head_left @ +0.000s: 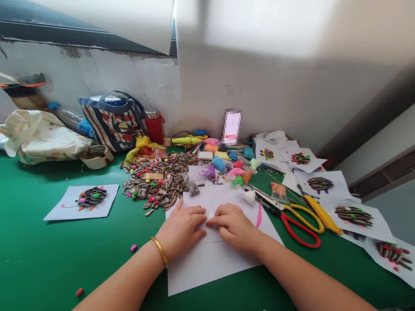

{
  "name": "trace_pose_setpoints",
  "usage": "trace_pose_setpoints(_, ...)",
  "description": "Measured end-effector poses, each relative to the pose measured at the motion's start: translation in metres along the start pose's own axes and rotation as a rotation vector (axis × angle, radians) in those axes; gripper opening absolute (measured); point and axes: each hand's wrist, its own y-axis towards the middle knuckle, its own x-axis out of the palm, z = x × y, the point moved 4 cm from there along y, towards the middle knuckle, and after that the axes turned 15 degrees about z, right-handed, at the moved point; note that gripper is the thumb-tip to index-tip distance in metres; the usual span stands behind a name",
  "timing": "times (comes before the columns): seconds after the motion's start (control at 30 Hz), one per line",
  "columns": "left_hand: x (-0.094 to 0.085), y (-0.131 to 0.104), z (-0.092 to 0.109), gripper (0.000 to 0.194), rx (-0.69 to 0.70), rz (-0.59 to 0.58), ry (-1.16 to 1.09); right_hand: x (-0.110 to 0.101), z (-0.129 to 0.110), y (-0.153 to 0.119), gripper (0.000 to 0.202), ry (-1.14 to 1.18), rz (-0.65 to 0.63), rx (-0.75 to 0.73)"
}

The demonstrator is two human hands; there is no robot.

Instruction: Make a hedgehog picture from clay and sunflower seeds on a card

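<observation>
My left hand [183, 230], with a gold bangle at the wrist, lies open on a white sheet of paper [197, 269], its fingers stretched. My right hand [237, 226] rests on the same sheet, its index finger out and apart from the thumb, the others bent. A small whitish lump [211, 214] shows between the two hands' fingertips; its kind is hard to make out. A fold line crosses the sheet. A pink strip [259, 214] lies beside my right hand. Just beyond the paper are a heap of striped sunflower seeds [164, 180] and bagged coloured clay [218, 164].
Scissors [299, 222] with red and yellow handles and a yellow cutter [322, 213] lie right. Seed-decorated cards [360, 216] line the right edge; another card [82, 203] lies left. Bags [114, 120], a red flask [154, 128] and a phone [232, 127] stand along the wall.
</observation>
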Motion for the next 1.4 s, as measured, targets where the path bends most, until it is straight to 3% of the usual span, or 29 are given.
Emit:
trace_pose_setpoints(0.67,0.0,0.001,0.0,0.019,0.003,-0.002,0.002,0.001,-0.002,-0.001,0.044,-0.018,-0.027,-0.012)
trace_pose_setpoints(0.93,0.002,0.0,0.003,0.024,0.089,-0.008,0.031,-0.013,0.011,0.002,0.036,0.07,0.133,0.068)
trace_pose_setpoints(1.4,0.003,-0.001,0.007,0.03,0.083,-0.007,0.099,-0.014,0.013,0.002,0.035,0.087,0.128,0.074)
